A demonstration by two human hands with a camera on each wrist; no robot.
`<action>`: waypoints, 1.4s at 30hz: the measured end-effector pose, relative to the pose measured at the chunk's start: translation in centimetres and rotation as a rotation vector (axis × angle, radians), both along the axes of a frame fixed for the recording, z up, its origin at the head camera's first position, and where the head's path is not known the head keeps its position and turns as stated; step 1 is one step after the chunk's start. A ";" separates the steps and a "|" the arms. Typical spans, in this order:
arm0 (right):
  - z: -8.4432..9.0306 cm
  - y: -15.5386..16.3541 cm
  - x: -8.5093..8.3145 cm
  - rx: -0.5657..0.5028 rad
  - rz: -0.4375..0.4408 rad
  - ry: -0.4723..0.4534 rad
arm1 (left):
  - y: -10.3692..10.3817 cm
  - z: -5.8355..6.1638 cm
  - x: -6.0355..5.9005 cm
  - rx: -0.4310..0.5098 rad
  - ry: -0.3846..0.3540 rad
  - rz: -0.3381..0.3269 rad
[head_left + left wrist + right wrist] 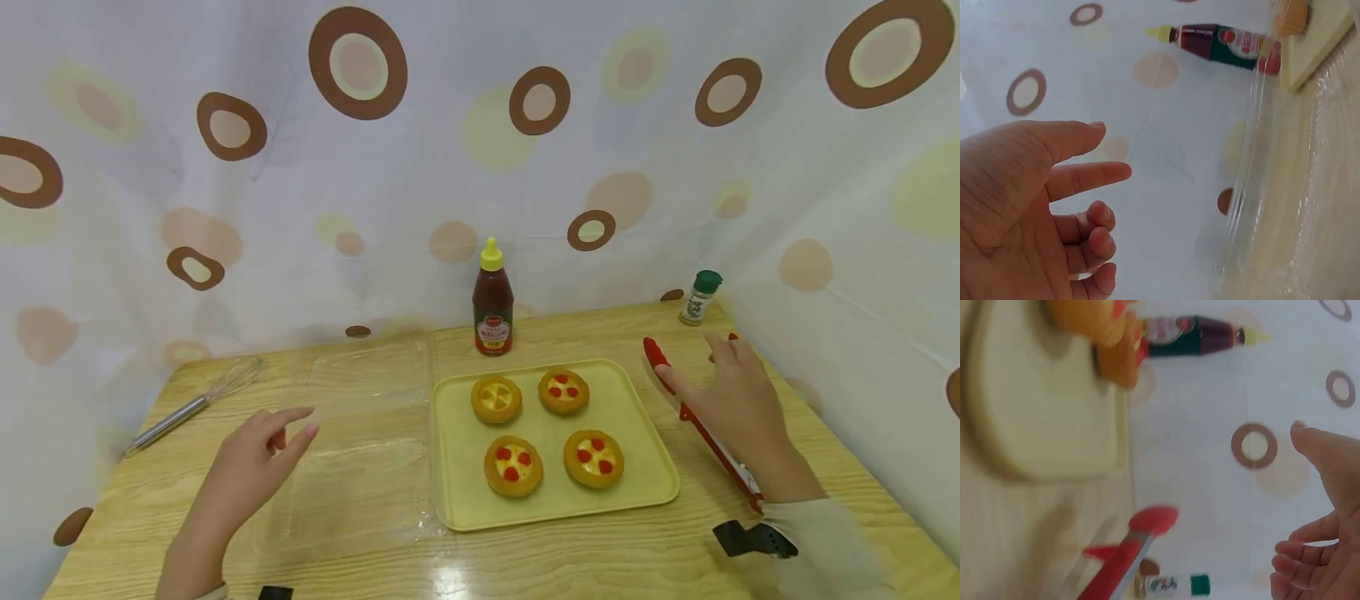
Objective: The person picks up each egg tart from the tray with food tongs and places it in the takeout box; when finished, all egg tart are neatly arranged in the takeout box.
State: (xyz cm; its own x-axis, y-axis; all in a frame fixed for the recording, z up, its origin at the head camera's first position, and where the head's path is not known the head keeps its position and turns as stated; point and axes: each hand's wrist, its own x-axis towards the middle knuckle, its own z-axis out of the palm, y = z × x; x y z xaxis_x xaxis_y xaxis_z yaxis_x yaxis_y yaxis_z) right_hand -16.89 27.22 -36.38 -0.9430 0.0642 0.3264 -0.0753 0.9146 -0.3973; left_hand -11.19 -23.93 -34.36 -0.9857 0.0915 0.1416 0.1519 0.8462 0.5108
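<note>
My left hand (pixel 251 467) hovers over the left side of an open clear plastic container (pixel 352 492), fingers loosely bent and holding nothing. In the left wrist view its thumb and index finger (pixel 1091 178) stand apart. My right hand (pixel 738 408) is above a pair of red-tipped tongs (pixel 708 442) lying right of the tray. The right wrist view shows that hand apart from the tongs (pixel 1154 520), with nothing in its grasp. Between the hands, a pale yellow tray (pixel 637 483) carries several small round tarts (pixel 513 467), most topped with red pieces. The hand partly hides the tongs.
A sauce bottle (pixel 492 304) with a yellow cap stands behind the tray. At the back right is a green-capped seasoning jar (pixel 701 298). A metal whisk (pixel 191 407) lies on the wooden table's left side. A patterned curtain (pixel 420 167) hangs along the back and sides.
</note>
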 end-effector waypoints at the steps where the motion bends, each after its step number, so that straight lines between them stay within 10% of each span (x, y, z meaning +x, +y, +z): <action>1: -0.3 0.7 0.3 -0.001 -0.017 -0.037 | -0.9 -0.4 0.3 0.027 -0.024 0.009; 11: -4.5 4.9 1.3 0.007 -0.115 -0.167 | -6.6 -4.5 2.2 0.074 -0.139 0.054; 19: -6.9 5.5 1.5 -0.006 -0.135 -0.279 | -7.5 -6.7 1.5 0.337 -0.350 0.065; 30: -7.8 5.7 0.8 -0.162 -0.101 -0.337 | -7.9 -8.5 1.4 0.680 -0.240 -0.078; 42: -6.9 5.5 1.0 -0.222 -0.094 -0.150 | -7.9 -9.7 1.1 0.853 -0.272 -0.010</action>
